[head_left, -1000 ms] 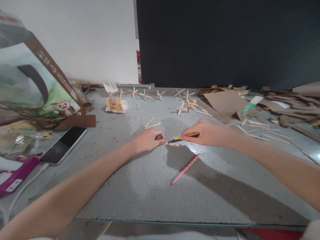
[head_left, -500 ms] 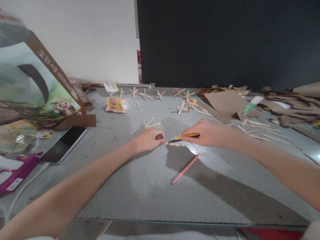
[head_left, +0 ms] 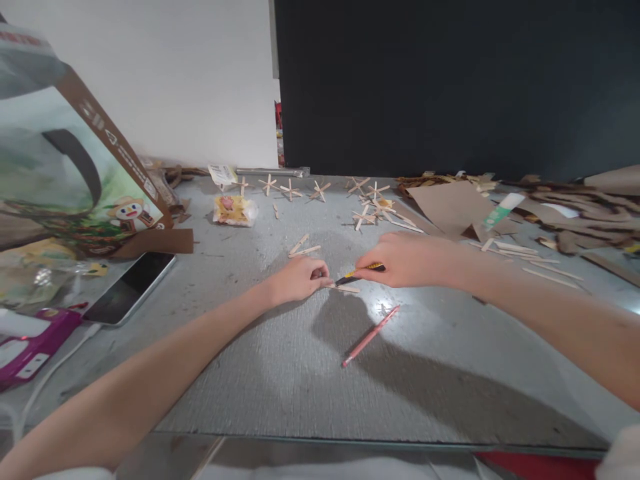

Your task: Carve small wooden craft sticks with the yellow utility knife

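The pencil [head_left: 371,336] lay aslant on the table [head_left: 260,393], its eraser end nearer the person. Just beyond it and slightly to its left was a thin wooden stick [head_left: 349,289], flat on the surface. The left hand [head_left: 299,279], beyond and left of the pencil, had thumb and finger closed on the stick's left end, leaving the right part bare. The right hand [head_left: 407,259], beyond the pencil and a little to its right, grasped a yellow and black knife [head_left: 350,275]. The knife slanted down to the left, its tip at the stick close to the left fingertips; whether the blade touched the wood could not be told.

Farther beyond the pencil, to its left, a few loose sticks [head_left: 305,251] lay at an angle to one another. Well beyond it stretched a row of stick stars [head_left: 269,185], with more stars [head_left: 364,217] clustered nearer. A small packet [head_left: 234,209] sat far to the pencil's left and beyond, and the phone [head_left: 131,288] lay well to its left. Far beyond the pencil to the right were cardboard [head_left: 443,203], a green and white tube [head_left: 504,210] and scattered sticks [head_left: 517,250].
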Demonstrator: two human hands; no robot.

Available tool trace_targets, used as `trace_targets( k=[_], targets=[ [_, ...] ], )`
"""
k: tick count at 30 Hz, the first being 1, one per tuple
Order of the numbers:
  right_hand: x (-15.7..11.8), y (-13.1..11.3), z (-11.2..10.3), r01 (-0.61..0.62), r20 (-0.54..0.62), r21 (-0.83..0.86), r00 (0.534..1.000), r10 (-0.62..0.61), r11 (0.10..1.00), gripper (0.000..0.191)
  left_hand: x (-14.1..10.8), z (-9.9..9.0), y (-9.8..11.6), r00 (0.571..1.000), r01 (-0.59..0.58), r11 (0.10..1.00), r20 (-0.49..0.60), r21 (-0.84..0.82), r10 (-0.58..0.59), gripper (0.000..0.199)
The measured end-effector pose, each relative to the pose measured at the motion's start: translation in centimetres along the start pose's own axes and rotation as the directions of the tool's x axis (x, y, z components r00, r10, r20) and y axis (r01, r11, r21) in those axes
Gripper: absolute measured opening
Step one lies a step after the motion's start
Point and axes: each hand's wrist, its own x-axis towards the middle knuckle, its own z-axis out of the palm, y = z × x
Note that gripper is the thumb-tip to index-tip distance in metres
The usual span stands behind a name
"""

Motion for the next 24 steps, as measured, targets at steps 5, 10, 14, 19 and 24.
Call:
trace_targets(
  k=[5,10,14,19,24],
  targets=[
    [1.5,-1.0,-1.8,-0.015,0.134,-0.028,0.991,0.019,0.999,0.039,-0.2,0.0,0.2,1.000,0.004,1.000,-0.004,-0.027,-0.004,0.016],
    [2.4,-1.7,-2.4,-0.018,0.180,-0.058,0.983,0.029,0.998,0.038,-0.2,0.0,0.3,1.000,0.008,0.999,-0.005,-0.047,-0.009,0.015],
    [3.0,-1.5,-2.4,-0.032,0.247,-0.070,0.968,0.048,0.997,0.041,-0.2,0.0,0.3,1.000,0.024,0.998,-0.012,-0.059,-0.025,0.015],
    [3.2,-1.4,-2.3,-0.074,0.265,-0.052,0.960,0.085,0.996,0.037,-0.1,0.0,0.0,1.000,-0.002,0.998,-0.032,-0.064,0.000,0.014],
    [3.0,-1.0,-1.4,-0.045,0.165,-0.023,0.985,0.048,0.999,0.032,-0.1,0.1,-0.4,0.999,-0.014,0.997,-0.054,-0.080,0.010,0.014]
  ],
)
